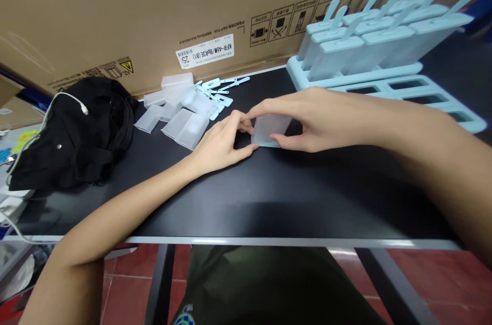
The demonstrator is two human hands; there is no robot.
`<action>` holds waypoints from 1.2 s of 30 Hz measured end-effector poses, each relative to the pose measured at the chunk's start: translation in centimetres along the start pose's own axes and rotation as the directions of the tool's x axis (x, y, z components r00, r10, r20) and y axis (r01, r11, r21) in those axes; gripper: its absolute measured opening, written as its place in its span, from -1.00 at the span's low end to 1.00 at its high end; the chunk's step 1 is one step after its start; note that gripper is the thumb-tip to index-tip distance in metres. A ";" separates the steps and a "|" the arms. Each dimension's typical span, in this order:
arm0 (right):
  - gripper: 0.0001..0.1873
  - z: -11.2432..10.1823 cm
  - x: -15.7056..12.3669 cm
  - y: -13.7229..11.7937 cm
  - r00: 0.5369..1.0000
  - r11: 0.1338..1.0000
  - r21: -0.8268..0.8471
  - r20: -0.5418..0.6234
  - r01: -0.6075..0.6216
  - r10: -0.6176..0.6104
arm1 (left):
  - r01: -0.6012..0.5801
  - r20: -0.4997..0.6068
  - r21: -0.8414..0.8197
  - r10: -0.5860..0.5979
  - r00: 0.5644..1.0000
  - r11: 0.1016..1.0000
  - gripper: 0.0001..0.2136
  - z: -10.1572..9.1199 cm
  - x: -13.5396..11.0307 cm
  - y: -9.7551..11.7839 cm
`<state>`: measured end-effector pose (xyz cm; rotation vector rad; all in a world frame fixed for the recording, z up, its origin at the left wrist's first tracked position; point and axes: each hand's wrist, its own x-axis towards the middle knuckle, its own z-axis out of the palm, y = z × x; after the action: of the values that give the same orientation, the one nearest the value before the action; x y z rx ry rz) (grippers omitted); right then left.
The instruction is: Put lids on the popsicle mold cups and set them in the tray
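Observation:
A frosted, see-through popsicle mold (265,130) with a light blue edge at its base is at the middle of the black table, between my hands. My right hand (311,115) reaches over it, thumb on the near face and fingers bent round the far side. At its left end, my left hand (225,138) pinches the edge, thumb at the lower corner; some fingertips are hidden. Left of my hands lie several loose frosted mold sleeves (188,127) and a pile of light blue popsicle sticks with lids (215,93).
At the back right, several molds with upright blue sticks (388,43) fill a light blue rack; a slotted rack (434,90) lies in front. A black bag (77,135) with a white cable sits left. A large cardboard box (154,12) walls the back. The table's pale front edge (246,241) is near my lap.

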<state>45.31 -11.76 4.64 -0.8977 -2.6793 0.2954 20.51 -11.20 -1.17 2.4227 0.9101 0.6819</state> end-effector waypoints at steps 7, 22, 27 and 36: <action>-0.64 -0.2 0.0 -0.6 0.998 1.000 0.011 0.068 0.009 -0.010 | 0.001 0.008 -0.024 -0.001 1.000 1.000 -0.64 0.0 0.0 0.1; -0.56 1.1 1.0 -2.3 0.998 0.990 -0.139 0.068 -0.009 0.019 | -0.012 0.010 0.088 0.011 1.000 0.996 -0.63 -0.1 -0.1 -0.1; -0.79 1.2 0.8 -1.7 0.993 0.995 0.043 -0.076 0.093 -0.089 | -0.013 -0.062 -0.063 0.009 0.998 0.998 -0.61 -0.5 -0.5 0.1; -0.80 0.1 6.9 3.1 0.943 0.962 -0.096 -0.243 -0.257 0.227 | -0.203 -0.408 -0.292 0.070 0.910 0.935 -0.60 -0.1 -0.9 -0.2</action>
<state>41.78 -5.13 5.08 -1.2246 -2.3973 0.0680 19.72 -11.65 -1.46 2.0971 0.6985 1.2991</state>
